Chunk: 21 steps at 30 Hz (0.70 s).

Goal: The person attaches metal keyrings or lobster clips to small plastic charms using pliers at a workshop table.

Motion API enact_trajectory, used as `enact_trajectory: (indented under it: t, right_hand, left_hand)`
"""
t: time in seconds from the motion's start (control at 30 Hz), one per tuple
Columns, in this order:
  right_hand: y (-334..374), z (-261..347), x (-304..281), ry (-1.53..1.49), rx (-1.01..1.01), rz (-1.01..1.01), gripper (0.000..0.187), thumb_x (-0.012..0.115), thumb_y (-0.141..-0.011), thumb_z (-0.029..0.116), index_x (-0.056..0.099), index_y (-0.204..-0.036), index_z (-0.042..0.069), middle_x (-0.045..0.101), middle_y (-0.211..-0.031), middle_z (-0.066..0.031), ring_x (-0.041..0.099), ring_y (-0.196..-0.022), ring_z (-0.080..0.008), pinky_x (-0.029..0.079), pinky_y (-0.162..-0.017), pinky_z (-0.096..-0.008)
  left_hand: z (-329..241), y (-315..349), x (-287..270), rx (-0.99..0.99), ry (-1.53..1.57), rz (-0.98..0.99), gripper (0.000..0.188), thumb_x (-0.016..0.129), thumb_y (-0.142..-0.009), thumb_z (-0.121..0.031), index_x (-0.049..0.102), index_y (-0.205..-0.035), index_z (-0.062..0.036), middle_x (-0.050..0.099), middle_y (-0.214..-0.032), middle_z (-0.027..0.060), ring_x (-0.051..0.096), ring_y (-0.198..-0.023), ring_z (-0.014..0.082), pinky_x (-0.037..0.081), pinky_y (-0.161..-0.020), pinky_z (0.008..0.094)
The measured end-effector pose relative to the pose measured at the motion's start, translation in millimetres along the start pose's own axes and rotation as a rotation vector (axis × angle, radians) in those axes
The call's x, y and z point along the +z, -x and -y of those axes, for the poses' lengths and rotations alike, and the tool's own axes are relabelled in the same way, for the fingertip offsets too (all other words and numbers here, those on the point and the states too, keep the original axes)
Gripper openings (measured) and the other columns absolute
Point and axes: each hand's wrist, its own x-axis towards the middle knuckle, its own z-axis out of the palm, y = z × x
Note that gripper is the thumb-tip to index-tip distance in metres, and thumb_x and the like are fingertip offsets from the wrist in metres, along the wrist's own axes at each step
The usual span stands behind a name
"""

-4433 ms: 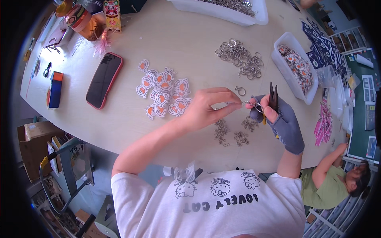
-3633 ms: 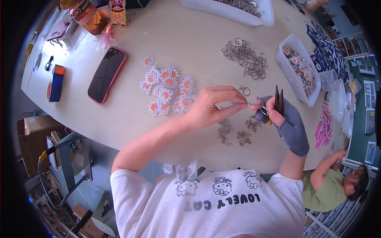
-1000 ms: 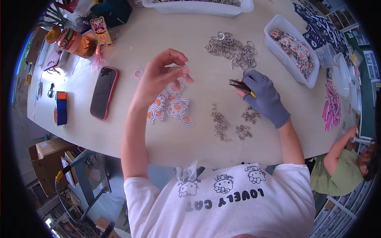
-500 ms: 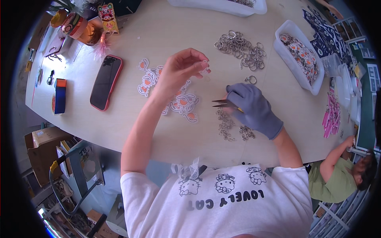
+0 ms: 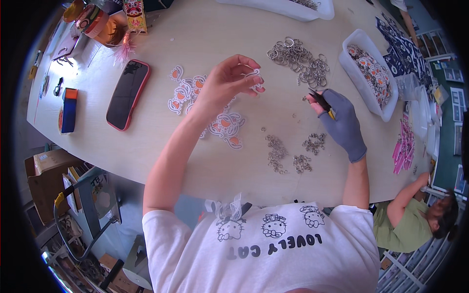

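Above the surface (image 5: 229, 180), as the head camera shows it, the left hand (image 5: 227, 83) has its grip pinched on a charm (image 5: 256, 79), thumb against fingers, partly over the charm pile (image 5: 224, 128). The charm looks flat and thin, so a loose or off-centre pinch could let it twist or drop back among its lookalikes. The right hand (image 5: 343, 119), in a grey glove with bare fingertips, has its grip closed around the pliers (image 5: 320, 99); whether their tips meet cannot be told. A small bit (image 5: 305, 98) shows just beside the bare fingertips, too tiny to tell if it is pinched there or by the pliers; a careless squeeze could flick it away or nip skin. The nose points up and to the left, well apart from the charm, so bringing them together at a bad angle could scratch or bend the charm's edge. Below, the links (image 5: 276, 152) lie in three close heaps, with a stray link (image 5: 263, 129) near them; a low wrist could sweep the heaps together. Beyond the right hand, the rings (image 5: 293, 56) look tangled, so lifting one could drag others along. A wide swing of the glove to the right could knock the tub (image 5: 362, 82).
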Motion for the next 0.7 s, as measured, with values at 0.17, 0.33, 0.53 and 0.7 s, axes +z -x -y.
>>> enact_trajectory:
  t: [0.17, 0.33, 0.53, 0.7]
  right_hand:
    - [13.2, 1.9, -3.6, 0.129, 0.011, 0.138, 0.023, 0.074, -0.089, 0.019, 0.062, -0.095, 0.001, 0.061, -0.084, -0.0135, 0.058, -0.079, -0.0355, 0.046, -0.074, -0.0432]
    - [23.4, 2.1, 3.0, 0.17, -0.028, 0.133, 0.024, 0.075, -0.087, 0.021, 0.06, -0.092, 0.002, 0.061, -0.086, -0.0124, 0.059, -0.08, -0.0347, 0.045, -0.074, -0.0442]
    - [21.4, 3.7, 7.1, 0.16, -0.125, 0.148, 0.024, 0.077, -0.085, 0.021, 0.061, -0.093, 0.003, 0.062, -0.088, -0.0121, 0.059, -0.081, -0.0349, 0.046, -0.074, -0.0434]
    - [19.7, 8.3, 5.9, -0.027, -0.021, 0.184, 0.018, 0.077, -0.086, 0.013, 0.064, -0.094, 0.002, 0.065, -0.083, -0.0082, 0.061, -0.075, -0.0246, 0.047, -0.071, -0.0356]
  left_hand:
    - [2.9, -2.3, 2.4, -0.036, -0.022, 0.005, 0.025, 0.073, -0.097, -0.015, 0.062, -0.115, -0.0023, 0.07, -0.097, 0.0059, 0.071, -0.089, 0.0153, 0.056, -0.079, 0.028]
    - [6.2, -0.7, 8.9, -0.061, 0.002, 0.031, 0.022, 0.073, -0.096, -0.014, 0.063, -0.112, -0.0027, 0.07, -0.098, 0.0055, 0.071, -0.089, 0.0139, 0.056, -0.077, 0.0279]
    - [5.7, 2.7, 18.7, -0.082, 0.005, 0.079, 0.021, 0.072, -0.096, -0.011, 0.063, -0.113, -0.0027, 0.071, -0.098, 0.0048, 0.071, -0.089, 0.012, 0.055, -0.075, 0.0258]
    - [4.4, 7.9, 26.5, -0.066, -0.033, 0.107, 0.022, 0.072, -0.096, -0.01, 0.062, -0.114, -0.0023, 0.071, -0.099, 0.0049, 0.07, -0.09, 0.0113, 0.055, -0.074, 0.0244]
